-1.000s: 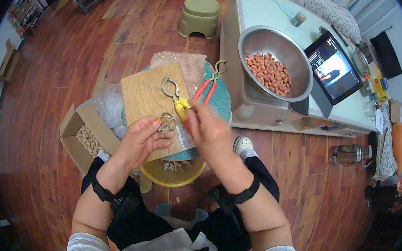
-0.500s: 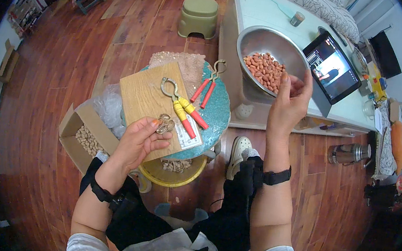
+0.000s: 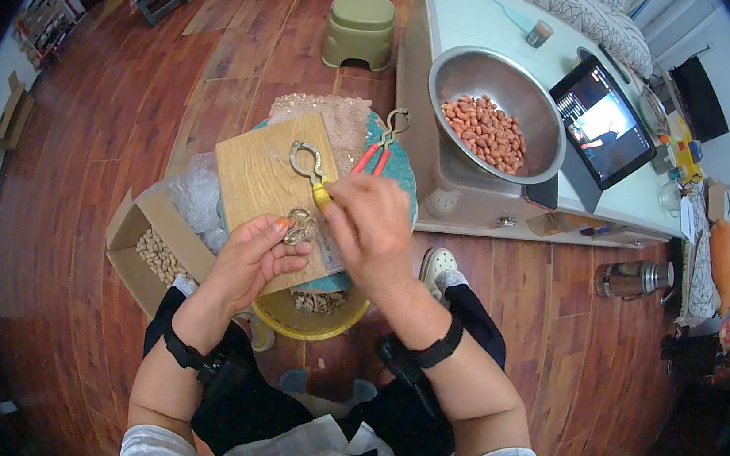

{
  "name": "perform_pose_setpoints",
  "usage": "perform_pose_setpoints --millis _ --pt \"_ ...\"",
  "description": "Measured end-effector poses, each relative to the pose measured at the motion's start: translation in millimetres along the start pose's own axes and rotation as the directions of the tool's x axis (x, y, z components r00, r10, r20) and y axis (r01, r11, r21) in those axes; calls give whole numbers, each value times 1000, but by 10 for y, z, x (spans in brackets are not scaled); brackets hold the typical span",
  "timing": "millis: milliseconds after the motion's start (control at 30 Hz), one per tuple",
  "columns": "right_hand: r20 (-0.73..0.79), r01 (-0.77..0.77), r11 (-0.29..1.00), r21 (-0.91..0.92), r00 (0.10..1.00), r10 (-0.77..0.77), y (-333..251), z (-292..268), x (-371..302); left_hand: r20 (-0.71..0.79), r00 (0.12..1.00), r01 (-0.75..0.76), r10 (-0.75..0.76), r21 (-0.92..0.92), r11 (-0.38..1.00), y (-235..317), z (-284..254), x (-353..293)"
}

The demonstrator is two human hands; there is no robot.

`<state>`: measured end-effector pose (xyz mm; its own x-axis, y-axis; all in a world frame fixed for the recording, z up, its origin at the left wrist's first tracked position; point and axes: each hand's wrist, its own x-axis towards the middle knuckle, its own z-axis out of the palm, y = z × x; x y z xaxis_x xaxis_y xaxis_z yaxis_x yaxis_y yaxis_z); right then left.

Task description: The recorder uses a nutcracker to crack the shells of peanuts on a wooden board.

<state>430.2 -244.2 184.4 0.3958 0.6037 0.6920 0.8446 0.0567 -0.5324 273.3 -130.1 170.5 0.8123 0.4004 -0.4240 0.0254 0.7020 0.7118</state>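
My left hand (image 3: 251,252) is closed in a pinch on crumpled, shiny tan peanut shells (image 3: 300,227), above a wooden board (image 3: 251,171). My right hand (image 3: 374,229) hovers just right of it, fingers bent and a little apart, with nothing visible in them. It covers most of the red-and-yellow handles of the nutcracker pliers (image 3: 305,158), which lie on the board; I cannot make out any contact. A second, red-handled pair of pliers (image 3: 388,134) lies beyond, partly hidden by my right hand. Shelled reddish peanuts (image 3: 486,134) fill part of a steel bowl (image 3: 544,149).
Unshelled peanuts (image 3: 159,256) lie in a cardboard box (image 3: 130,221) at left. A yellow basket (image 3: 319,330) with shells sits beneath the teal stool top (image 3: 403,165). A tablet (image 3: 607,129) stands beside the bowl on the pale cabinet (image 3: 467,16). A green stool (image 3: 361,32) stands farther back.
My right hand has left the bowl's rim and swung left and nearer, over the pliers' handles beside my left hand. The left hand keeps its hold on the shells.
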Motion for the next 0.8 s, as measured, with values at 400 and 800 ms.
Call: perform_pose_setpoints --millis 400,800 --pt "136 -7 1000 20 991 4 -165 238 -105 26 1000 -2 3 -15 1000 -9 -21 2" --pt "185 -39 999 32 982 32 -170 196 -108 16 1000 2 -1 -26 1000 -26 -22 1"
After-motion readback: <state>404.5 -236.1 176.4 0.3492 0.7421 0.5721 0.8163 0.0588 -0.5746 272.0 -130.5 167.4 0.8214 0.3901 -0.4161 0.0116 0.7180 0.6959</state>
